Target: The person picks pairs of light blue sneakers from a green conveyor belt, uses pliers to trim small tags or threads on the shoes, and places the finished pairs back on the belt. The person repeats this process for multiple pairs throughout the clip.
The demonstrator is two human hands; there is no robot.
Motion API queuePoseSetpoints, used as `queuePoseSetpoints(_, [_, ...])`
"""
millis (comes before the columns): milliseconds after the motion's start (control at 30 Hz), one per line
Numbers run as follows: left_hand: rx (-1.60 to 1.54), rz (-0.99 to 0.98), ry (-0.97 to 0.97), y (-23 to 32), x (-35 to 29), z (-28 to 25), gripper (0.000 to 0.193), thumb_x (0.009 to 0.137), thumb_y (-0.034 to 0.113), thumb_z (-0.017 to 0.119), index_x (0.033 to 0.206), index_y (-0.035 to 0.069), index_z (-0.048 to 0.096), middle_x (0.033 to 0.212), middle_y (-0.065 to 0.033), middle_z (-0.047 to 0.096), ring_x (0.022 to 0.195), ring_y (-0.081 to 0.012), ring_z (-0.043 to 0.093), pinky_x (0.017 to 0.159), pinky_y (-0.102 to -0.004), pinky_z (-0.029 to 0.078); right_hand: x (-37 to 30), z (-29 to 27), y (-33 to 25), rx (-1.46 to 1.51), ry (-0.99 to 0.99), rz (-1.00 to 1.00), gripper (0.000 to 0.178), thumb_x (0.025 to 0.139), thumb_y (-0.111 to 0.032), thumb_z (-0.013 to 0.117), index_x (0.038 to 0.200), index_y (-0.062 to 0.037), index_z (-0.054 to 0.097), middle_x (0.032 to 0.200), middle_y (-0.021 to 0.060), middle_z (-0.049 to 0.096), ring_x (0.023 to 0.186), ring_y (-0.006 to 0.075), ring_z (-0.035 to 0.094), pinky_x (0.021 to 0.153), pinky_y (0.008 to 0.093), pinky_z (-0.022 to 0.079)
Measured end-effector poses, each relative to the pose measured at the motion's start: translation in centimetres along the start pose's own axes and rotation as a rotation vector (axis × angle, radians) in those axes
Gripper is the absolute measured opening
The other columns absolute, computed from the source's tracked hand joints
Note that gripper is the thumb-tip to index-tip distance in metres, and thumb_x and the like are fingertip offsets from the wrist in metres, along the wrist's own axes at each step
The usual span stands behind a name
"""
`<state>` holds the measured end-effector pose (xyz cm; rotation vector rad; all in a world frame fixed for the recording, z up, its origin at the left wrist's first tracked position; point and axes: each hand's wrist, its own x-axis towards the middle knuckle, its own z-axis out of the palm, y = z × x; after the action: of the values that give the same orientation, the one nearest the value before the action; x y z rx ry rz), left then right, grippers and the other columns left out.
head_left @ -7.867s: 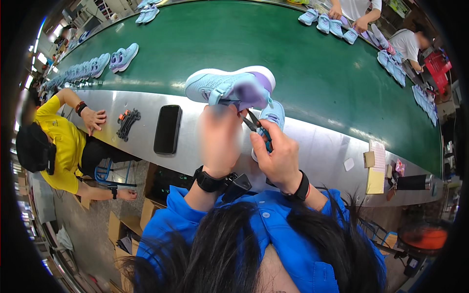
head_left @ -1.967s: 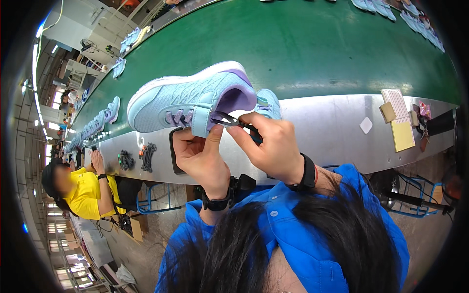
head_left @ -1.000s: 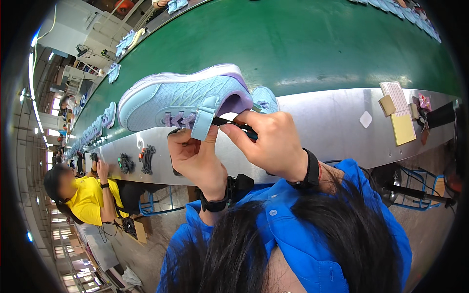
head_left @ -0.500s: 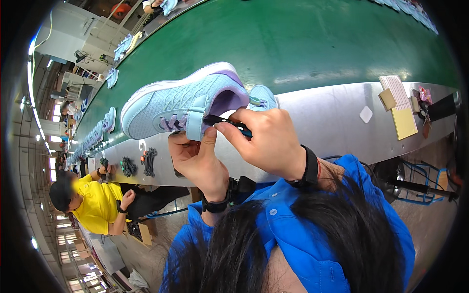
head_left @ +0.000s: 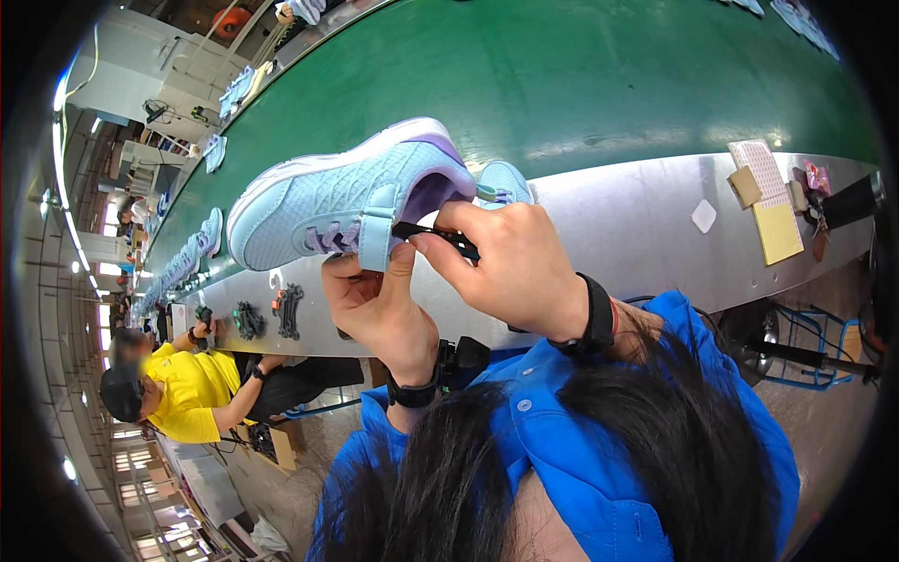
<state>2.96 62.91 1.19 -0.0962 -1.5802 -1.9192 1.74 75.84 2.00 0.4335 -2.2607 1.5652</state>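
A light-blue sneaker (head_left: 328,197) with a white sole and lilac lining is tilted in front of me, its toe to the left. My left hand (head_left: 386,311) is closed on its lower edge, thumb and fingers by the fastening strap (head_left: 376,229). In my right hand (head_left: 517,267) is a slim black tool (head_left: 459,243), pinched between thumb and fingers. Its tip points into the shoe opening beside the strap; the exact kind of tool cannot be made out. Just behind my right hand stands a second light-blue shoe (head_left: 506,178), partly hidden.
A green conveyor belt (head_left: 599,84) runs beyond the metal ledge (head_left: 627,225). On the ledge lie a white square piece (head_left: 703,216), a yellow pad (head_left: 778,232) and bundles of dark parts (head_left: 288,311). A person in yellow (head_left: 192,389) works at left; more shoes (head_left: 192,253) line the belt.
My hands, the sneaker and the black tool have hardly moved. The co-worker in yellow has leaned and shifted an arm toward the table. Shoes at the far upper right have moved along.
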Motion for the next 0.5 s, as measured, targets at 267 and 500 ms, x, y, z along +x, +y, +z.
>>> queuePoseSetpoints(267, [0.012, 0.002, 0.018, 0.3, 0.4, 0.1, 0.031, 0.076, -0.013, 0.075, 0.092, 0.004, 0.054, 0.090, -0.0051, 0.063, 0.084, -0.0118, 0.060, 0.081, -0.0267, 0.047, -0.4, 0.3, 0.6, 0.198, 0.087, -0.062, 0.015, 0.084, -0.015, 0.071, 0.084, -0.0003, 0.066, 0.061, 0.0115, 0.060, 0.047, 0.0225, 0.056, 0.047, 0.0313, 0.042])
queuePoseSetpoints(500, [-0.032, -0.015, 0.083, 0.4, 0.8, 0.5, 0.031, 0.076, -0.012, 0.074, 0.093, 0.004, 0.053, 0.093, -0.0065, 0.064, 0.086, -0.0133, 0.060, 0.084, -0.0281, 0.048, -1.5, -1.2, 1.3, 0.403, 0.136, -0.122, 0.025, 0.081, -0.021, 0.075, 0.091, -0.0008, 0.064, 0.060, 0.0058, 0.056, 0.047, 0.0136, 0.051, 0.046, 0.0274, 0.039])
